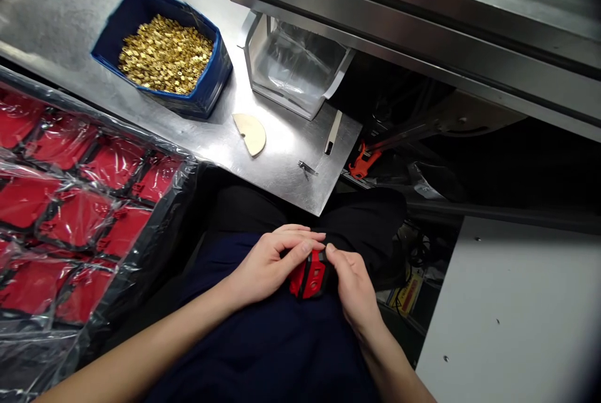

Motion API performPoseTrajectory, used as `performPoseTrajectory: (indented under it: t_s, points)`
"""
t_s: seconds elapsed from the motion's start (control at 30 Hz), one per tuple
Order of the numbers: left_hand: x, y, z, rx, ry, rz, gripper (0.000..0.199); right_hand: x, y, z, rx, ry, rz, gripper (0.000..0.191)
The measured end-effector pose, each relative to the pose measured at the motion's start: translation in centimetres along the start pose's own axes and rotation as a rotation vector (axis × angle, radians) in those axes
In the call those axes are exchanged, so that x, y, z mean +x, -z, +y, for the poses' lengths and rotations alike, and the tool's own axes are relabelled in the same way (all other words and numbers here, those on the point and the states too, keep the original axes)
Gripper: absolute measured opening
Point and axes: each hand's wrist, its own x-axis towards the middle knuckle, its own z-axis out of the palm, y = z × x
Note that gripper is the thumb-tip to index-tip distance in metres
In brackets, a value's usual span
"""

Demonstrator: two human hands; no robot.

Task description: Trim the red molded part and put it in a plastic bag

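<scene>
A small red and black plastic part (313,275) rests over the lap between both hands. My left hand (270,260) lies along its upper left side, fingers together and thumb on its top edge. Around its right side curls my right hand (353,283), with the thumb at the top corner and the other fingers mostly hidden. Above them on the metal table (286,171) are a cream half-round piece (252,134), a nail clipper (308,168) and a white-handled tool (333,134).
A blue bin (216,87) of brass pieces and a clear-lined grey bin (300,71) stand on the table. At left, a lined crate (171,187) holds red parts (77,215) under plastic. A white panel (511,309) lies at right; a metal frame (413,21) crosses the upper right.
</scene>
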Motion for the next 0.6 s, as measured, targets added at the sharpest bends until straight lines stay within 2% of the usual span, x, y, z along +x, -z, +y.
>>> performPoseTrajectory:
  t_s: [0.07,0.13,0.23,0.33,0.47,0.6]
  points:
    - [-0.1,0.2,-0.1,0.004,-0.005,-0.014,0.035,0.5,0.0,0.1,0.108,-0.05,0.012,0.057]
    - [0.1,0.3,-0.1,-0.076,0.084,0.034,0.046,0.9,-0.1,-0.1,0.162,-0.019,-0.067,0.058]
    - [0.7,0.5,-0.3,-0.339,0.275,0.156,0.049,1.3,-0.3,-0.9,-0.041,0.167,-0.219,0.044]
    - [1.0,0.7,-0.3,-0.471,0.338,0.224,0.051,1.6,-0.7,-1.2,-0.282,0.292,-0.243,0.027]
    - [1.0,0.9,0.0,-0.326,0.265,0.224,0.047,1.6,-1.4,-0.8,-0.271,0.306,-0.148,0.029]
    - [0.8,1.1,0.1,-0.164,0.07,0.104,0.042,1.8,-1.5,-0.8,-0.182,0.249,-0.116,0.032]
